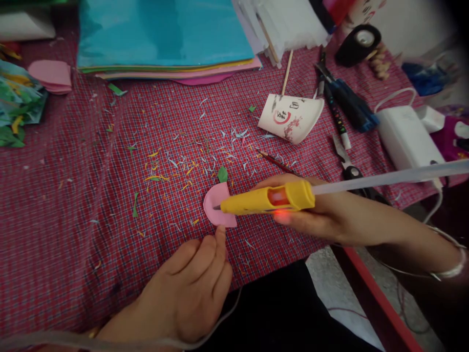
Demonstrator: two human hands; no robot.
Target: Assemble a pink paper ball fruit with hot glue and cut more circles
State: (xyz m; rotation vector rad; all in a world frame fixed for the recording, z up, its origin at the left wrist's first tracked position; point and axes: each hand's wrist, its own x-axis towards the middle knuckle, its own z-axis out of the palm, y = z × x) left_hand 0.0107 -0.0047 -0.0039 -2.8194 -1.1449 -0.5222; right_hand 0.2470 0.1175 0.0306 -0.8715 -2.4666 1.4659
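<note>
My right hand (pixel 311 222) is wrapped round a yellow hot glue gun (pixel 252 199), with a long whitish glue stick (pixel 388 177) running out of its back end. A red light glows by my fingers. The gun's dark nozzle points at a small pink petal-shaped piece (pixel 212 196) lying on the checked cloth; whether the tip touches it I cannot tell. My left hand (pixel 194 283) has its fingers curled together, one fingertip holding the lower edge of the pink piece. Against the top of that piece lies a small green scrap (pixel 222 174).
Thin coloured clippings litter the red checked cloth (pixel 110 195). Behind are coloured sheets (pixel 164 34) and pink cut pieces (pixel 51 76). To the right are a paper cup (pixel 291 117) on its side, a pencil (pixel 278 162), scissors (pixel 344 156), blue-handled pliers (pixel 351 102) and a white box (pixel 408 137).
</note>
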